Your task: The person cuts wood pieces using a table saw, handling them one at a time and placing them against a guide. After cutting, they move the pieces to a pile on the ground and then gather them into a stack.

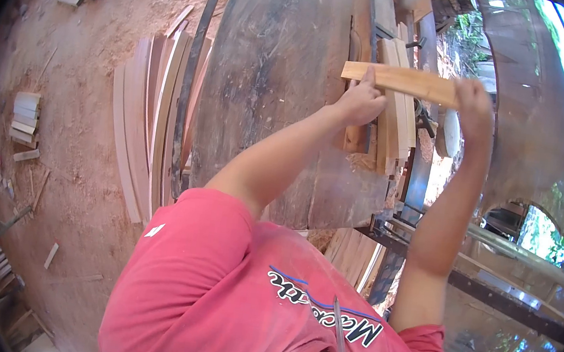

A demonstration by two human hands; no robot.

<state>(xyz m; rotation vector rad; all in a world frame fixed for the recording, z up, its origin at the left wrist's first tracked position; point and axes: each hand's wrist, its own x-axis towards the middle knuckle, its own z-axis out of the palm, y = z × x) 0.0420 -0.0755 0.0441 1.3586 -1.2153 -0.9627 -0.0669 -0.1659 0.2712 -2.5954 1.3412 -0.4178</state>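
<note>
A short light-coloured wooden board is held crosswise above a stack of narrow wooden pieces. My right hand, slightly blurred, grips its right end with fingers closed. Near the board's left end my left hand is closed on its lower edge, the index finger laid across the face and the other fingers curled. Just left of the stack, partly behind the board and my left hand, lies a long brown wooden piece with a dark straight edge. All this is on a worn workbench top.
Long curved planks lean along the bench's left side. Cut blocks lie stacked on the dusty floor. A metal rail frame runs at the right. A thin pointed rod lies against my red shirt.
</note>
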